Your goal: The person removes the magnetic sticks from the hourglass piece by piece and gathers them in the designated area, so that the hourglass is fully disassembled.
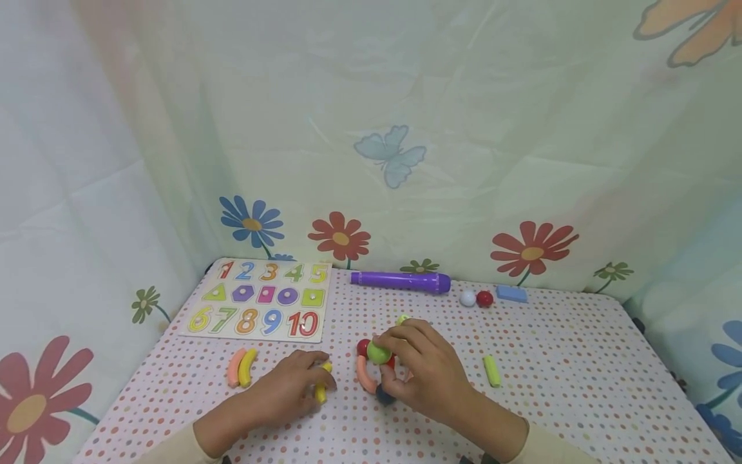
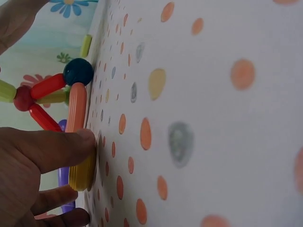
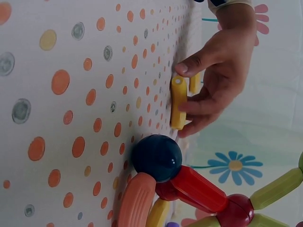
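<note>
My left hand (image 1: 292, 386) pinches a yellow stick (image 1: 321, 385) at the table surface, thumb on one side and fingers on the other. In the right wrist view, the yellow stick (image 3: 178, 101) shows a round end near the thumb. My right hand (image 1: 426, 367) holds the green ball (image 1: 379, 352) on top of a stick-and-ball structure between thumb and fingers. Below it are a dark blue ball (image 3: 157, 158), a curved orange stick (image 1: 365, 375), a red stick (image 3: 201, 189) and a red ball (image 3: 236, 210). Light green sticks (image 3: 277, 189) branch from that red ball.
A number-and-shape puzzle board (image 1: 232, 298) lies back left, with curved orange (image 1: 234, 367) and yellow (image 1: 247, 367) sticks before it. A purple tube (image 1: 400, 281) lies at the back. White (image 1: 467, 298) and red (image 1: 484, 298) balls, a blue block (image 1: 512, 294) and a light green stick (image 1: 491, 371) lie right.
</note>
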### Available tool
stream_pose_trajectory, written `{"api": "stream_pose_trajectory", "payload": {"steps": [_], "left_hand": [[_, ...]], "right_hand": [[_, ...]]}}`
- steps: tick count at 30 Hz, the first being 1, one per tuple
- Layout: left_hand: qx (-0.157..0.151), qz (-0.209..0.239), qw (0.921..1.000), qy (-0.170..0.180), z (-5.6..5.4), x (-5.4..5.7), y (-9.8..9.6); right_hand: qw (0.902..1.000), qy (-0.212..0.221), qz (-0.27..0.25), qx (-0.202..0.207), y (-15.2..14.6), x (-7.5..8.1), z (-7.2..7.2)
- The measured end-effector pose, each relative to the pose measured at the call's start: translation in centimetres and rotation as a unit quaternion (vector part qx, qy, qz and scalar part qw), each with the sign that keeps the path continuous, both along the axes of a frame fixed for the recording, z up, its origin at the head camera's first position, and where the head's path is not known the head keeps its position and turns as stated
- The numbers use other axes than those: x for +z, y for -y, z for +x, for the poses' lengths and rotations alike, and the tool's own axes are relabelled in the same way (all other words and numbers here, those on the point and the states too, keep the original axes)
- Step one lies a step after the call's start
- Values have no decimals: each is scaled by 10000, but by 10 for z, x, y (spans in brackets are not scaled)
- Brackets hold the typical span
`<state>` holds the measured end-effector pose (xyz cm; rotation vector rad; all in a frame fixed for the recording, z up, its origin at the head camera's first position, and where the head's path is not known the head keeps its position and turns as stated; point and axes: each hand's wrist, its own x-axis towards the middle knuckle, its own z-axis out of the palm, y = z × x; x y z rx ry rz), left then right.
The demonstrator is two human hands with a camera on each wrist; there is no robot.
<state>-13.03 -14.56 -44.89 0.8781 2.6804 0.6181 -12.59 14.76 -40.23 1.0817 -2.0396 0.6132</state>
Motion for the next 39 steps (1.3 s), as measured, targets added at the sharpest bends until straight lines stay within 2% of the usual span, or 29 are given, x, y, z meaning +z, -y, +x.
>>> {"api": "stream_pose_trajectory", "payload": {"steps": [12, 18, 22, 27, 34, 39], "left_hand": [[262, -86, 9996, 13, -4, 0, -6], [251, -141, 9992, -270, -6, 2, -1], [387, -155, 9980, -478, -10, 2, 8], [590, -100, 9969, -510, -12, 3, 25], [934, -81, 9943, -499, -11, 5, 48], [1242, -89, 9916, -343, -10, 2, 64]], "right_hand": [[9999, -56, -80, 42, 1, -1, 0], [10000, 12, -94, 29, 1, 0, 0], [9999, 53, -95, 29, 1, 0, 1], [9999, 69, -92, 40, 1, 0, 0], [9998, 95, -132, 76, 1, -1, 0], [9998, 92, -160, 105, 2, -1, 1]]}}
